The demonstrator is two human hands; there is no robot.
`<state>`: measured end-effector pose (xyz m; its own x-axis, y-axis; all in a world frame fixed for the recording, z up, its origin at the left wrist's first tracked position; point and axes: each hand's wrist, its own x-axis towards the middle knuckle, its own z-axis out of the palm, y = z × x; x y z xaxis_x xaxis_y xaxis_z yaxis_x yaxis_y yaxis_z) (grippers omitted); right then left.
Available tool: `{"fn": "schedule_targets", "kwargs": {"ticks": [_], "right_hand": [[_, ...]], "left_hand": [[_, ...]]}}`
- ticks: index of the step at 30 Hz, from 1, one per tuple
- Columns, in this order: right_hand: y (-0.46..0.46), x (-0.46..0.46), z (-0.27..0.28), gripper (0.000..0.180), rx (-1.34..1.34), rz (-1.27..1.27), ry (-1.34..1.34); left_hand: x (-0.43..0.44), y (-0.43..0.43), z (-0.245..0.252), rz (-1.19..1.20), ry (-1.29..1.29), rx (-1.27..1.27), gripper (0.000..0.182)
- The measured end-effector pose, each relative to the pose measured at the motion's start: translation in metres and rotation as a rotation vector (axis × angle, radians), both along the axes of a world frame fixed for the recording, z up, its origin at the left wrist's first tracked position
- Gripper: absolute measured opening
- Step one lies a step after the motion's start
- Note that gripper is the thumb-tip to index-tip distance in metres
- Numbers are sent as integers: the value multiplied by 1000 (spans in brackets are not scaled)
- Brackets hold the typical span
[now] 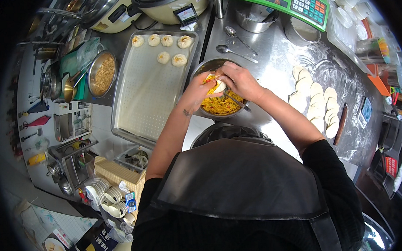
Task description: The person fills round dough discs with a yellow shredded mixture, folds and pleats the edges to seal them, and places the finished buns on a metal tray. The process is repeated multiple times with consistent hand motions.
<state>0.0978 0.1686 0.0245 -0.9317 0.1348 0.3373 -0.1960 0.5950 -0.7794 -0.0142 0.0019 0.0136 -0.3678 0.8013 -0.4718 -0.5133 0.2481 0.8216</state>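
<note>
My left hand (199, 91) cups a round of white dough (220, 86) heaped with yellow and red shredded filling. The fingers of my right hand (236, 76) pinch the dough's edge from the other side. Both hands are over a steel bowl (217, 116) of yellow shredded filling (218, 105), where a metal spoon (239, 102) rests with its handle across the rim. Left of the bowl, a perforated metal tray (142, 104) holds several pleated buns (179, 60) at its far end. Overlapping flat dough rounds (316, 100) lie in rows on the floured steel table at the right.
A wooden rolling pin (340, 124) and a phone (365, 112) lie right of the dough rounds. Two spoons (236, 52) sit beyond the bowl. A green scale (283, 2) stands at the back. A bowl of brown crumbly food (104, 74) is left of the tray.
</note>
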Motion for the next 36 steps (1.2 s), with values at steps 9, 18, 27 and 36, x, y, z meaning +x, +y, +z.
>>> {"fn": "schedule_targets", "kwargs": {"ticks": [9, 18, 27, 36], "right_hand": [[7, -3, -4, 14, 7, -27, -86], [9, 3, 9, 13, 21, -69, -51], [2, -2, 8, 18, -8, -75, -32], [-4, -1, -2, 18, -86, -142, -67]], "left_hand": [[-3, 9, 4, -30, 77, -104, 30], [11, 2, -6, 197, -79, 166, 29], [11, 8, -6, 158, 227, -12, 31], [-1, 13, -4, -133, 879, -216, 46]]}}
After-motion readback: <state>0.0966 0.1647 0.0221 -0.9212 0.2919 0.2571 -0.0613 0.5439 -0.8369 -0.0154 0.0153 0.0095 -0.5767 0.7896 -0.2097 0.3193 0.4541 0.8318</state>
